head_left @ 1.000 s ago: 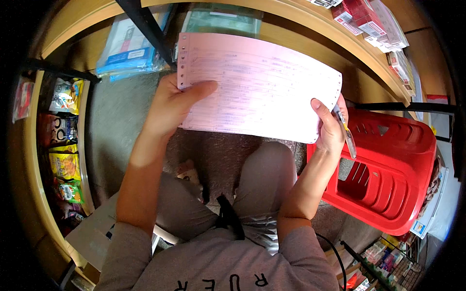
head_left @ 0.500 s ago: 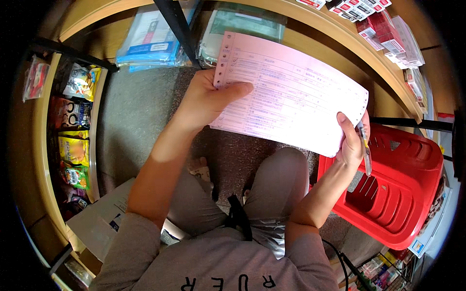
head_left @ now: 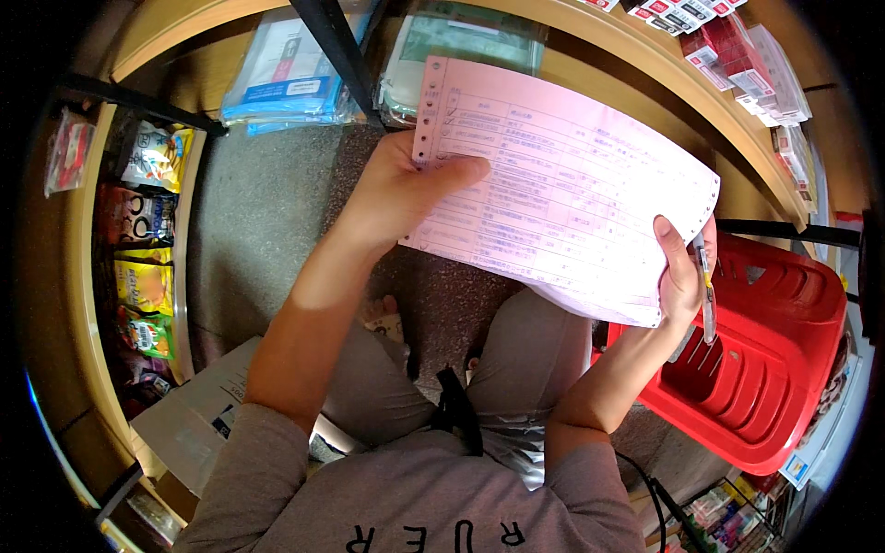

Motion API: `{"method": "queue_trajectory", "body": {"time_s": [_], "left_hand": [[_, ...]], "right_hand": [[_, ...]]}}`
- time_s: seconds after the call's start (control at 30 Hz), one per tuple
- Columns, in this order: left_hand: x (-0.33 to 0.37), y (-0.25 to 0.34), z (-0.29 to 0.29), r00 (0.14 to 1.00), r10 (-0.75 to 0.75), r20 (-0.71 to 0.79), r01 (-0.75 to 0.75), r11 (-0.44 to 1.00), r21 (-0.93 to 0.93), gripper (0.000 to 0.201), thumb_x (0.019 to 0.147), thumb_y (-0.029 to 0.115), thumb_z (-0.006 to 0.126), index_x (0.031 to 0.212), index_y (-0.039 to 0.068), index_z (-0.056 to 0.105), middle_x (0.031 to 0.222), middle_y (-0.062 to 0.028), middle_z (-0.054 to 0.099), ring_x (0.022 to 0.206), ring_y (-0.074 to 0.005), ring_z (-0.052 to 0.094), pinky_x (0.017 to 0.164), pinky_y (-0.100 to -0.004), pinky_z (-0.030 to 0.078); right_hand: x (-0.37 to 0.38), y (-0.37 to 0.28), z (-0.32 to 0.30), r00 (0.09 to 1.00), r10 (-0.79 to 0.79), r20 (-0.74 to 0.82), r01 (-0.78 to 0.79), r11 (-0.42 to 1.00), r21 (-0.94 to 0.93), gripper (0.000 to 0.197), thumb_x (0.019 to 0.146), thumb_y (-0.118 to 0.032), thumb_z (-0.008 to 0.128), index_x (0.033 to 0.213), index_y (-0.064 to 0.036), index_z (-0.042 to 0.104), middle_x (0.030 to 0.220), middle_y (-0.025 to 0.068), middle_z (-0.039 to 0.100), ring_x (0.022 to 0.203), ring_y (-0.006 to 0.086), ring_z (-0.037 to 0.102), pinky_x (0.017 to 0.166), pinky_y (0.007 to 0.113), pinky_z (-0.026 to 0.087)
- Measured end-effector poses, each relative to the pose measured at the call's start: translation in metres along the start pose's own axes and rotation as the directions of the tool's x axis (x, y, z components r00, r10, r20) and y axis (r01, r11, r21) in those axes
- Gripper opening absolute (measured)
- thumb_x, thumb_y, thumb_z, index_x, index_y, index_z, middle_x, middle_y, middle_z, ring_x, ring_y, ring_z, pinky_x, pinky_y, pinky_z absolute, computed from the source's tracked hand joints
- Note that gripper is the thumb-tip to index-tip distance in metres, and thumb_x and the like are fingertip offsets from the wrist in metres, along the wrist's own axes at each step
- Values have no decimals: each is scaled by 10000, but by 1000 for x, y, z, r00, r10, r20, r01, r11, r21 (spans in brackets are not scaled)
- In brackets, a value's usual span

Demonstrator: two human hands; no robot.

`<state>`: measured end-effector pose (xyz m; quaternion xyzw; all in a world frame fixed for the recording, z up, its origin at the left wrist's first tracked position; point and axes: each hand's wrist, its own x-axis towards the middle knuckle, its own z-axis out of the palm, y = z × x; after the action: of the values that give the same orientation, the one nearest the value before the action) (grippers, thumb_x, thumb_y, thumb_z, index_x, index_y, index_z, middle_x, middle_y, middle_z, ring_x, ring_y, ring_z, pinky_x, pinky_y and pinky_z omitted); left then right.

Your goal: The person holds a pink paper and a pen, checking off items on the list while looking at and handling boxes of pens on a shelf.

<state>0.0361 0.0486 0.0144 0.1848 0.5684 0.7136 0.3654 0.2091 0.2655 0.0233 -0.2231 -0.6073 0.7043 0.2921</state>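
A pink printed form (head_left: 572, 194) with punched holes down both side edges is stretched between my two hands, above my knees. My left hand (head_left: 406, 184) pinches its left edge, the thumb lying on the printed face and the fingers hidden behind. On the opposite edge, my right hand (head_left: 684, 272) holds the lower right corner with its thumb on top. A clear-barrelled pen (head_left: 708, 300) also sits in my right hand, pointing down beside the paper. Small tick marks run along the form's left column.
A red plastic stool (head_left: 747, 359) lies to the right. Snack bags (head_left: 145, 281) fill the left shelf, with a cardboard box (head_left: 198, 415) below. Plastic-wrapped packs (head_left: 290, 78) rest on the far shelf, and small boxes (head_left: 728, 64) stand at the upper right.
My right hand has moved slightly right and down with the pen and the form's right edge. The paper now bends more at its lower right. My left hand has barely shifted.
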Motion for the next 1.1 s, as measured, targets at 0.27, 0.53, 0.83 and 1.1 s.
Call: {"method": "queue_trajectory", "body": {"time_s": [0.27,0.53,0.83,1.1], "left_hand": [[-1,3,3,1000,-4,19,4,1000,13,216,752,77,600,941,-25,579,875,-99,608,752,-134,575,672,-257,471],[2,1,5,1000,-18,5,18,999,-31,206,755,67,593,941,-23,583,861,-96,611,730,-137,581,655,-257,475],[3,2,3,1000,-21,2,21,1000,7,196,754,81,597,924,-17,595,841,-89,616,723,-130,584,644,-255,476],[2,3,5,999,-30,28,31,999,-10,211,753,91,597,935,-15,592,853,-93,615,728,-133,584,649,-255,474]], "right_hand": [[-1,1,0,1000,-5,4,5,999,34,373,687,-15,641,1023,17,483,921,102,579,825,155,548,782,268,407],[-1,3,-2,999,-44,-22,45,998,46,377,675,7,628,1022,19,482,920,105,579,828,155,549,787,270,406],[-2,-3,5,998,-17,-68,19,999,41,376,669,16,611,1023,27,486,929,99,580,826,150,546,788,261,397],[-8,-15,7,995,69,-70,-63,995,75,380,677,25,603,1037,30,485,937,109,581,835,162,551,785,272,406]]}}
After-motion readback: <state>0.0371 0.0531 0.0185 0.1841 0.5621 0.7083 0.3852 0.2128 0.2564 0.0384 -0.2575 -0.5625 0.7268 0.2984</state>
